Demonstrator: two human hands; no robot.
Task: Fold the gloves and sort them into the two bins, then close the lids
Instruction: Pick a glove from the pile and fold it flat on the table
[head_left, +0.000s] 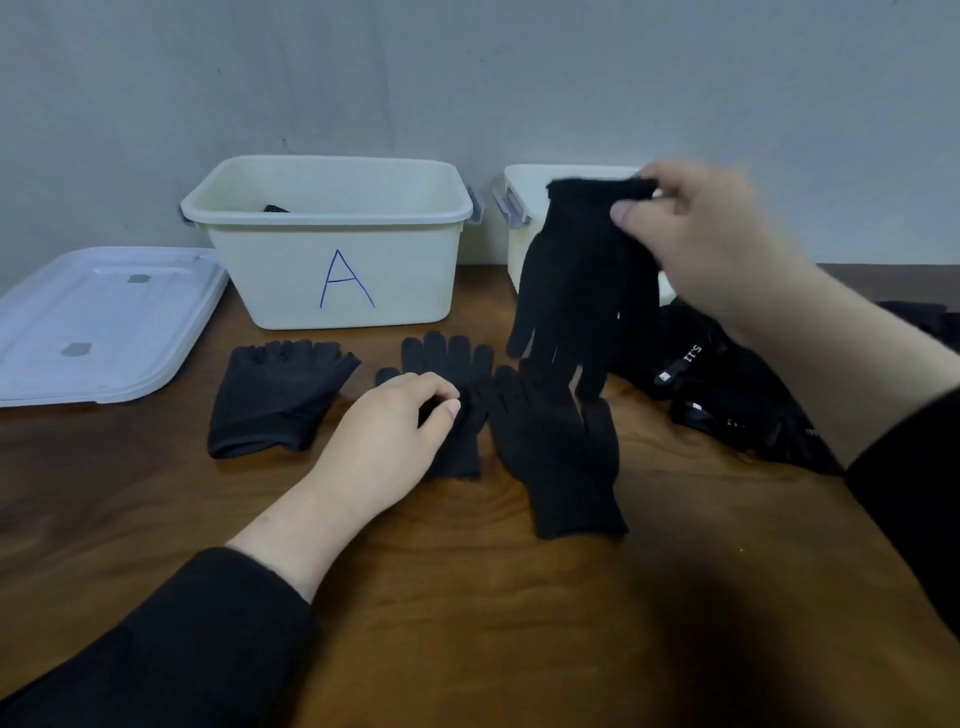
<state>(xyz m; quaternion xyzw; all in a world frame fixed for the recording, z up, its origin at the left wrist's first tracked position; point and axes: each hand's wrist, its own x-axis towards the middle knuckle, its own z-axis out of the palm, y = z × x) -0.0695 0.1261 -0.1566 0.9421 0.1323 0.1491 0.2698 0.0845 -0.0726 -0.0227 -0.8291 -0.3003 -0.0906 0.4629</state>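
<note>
Wall (467, 67): plain grey, matte, faint scuffs and few small dark specks, spans whole upper part of view. Meets table along straight line at back. Table (467, 597): dark brown wood, visible grain with wavy lighter streaks, slight sheen. Light soft and even, from above; broad soft shadow on wood at lower right, lighter reflection at lower centre. No window or floor in view.

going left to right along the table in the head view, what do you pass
lid → fingerless glove → left hand on a knit glove → flat glove → glove pile
</note>
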